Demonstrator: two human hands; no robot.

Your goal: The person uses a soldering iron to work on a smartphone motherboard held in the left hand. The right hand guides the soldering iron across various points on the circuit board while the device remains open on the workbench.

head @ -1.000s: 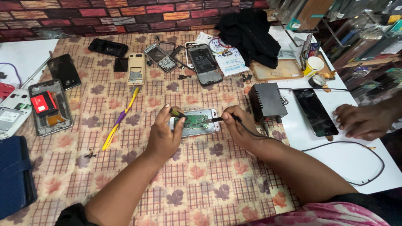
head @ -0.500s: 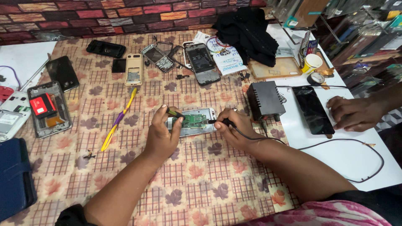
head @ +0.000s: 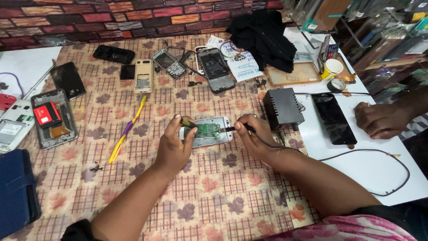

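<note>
An opened phone (head: 206, 131) with its back off lies flat near the middle of the desk (head: 133, 187), on a checked cloth printed with leaves, and a green circuit board (head: 207, 130) shows inside its pale frame. The left hand (head: 174, 143) rests on the cloth at the phone's left end, its fingers (head: 189, 136) curled against the frame while thumb and forefinger pinch a small dark tool with a yellow-green tip (head: 186, 122) over the board's left edge. The right hand (head: 254, 136) sits just right of the phone, fingers clenched around a thin black probe (head: 232, 129) whose tip touches the right edge of the board; a black cable (head: 356, 154) runs from this hand out to the right across the white part of the desk. Just beyond the right hand stands a black box-shaped unit (head: 282, 108), and to its right a dark phone (head: 333, 118) lies face up. Another person's hand (head: 379, 119) rests on the white surface near that phone. To the left of the opened phone a yellow and purple strip (head: 127, 129) lies slanted on the cloth. Farther left sits a gutted handset with a red battery (head: 50, 116), and along the far side lie several more phones and parts, among them a beige keypad phone (head: 143, 76), beside a heap of black cloth (head: 263, 35).
</note>
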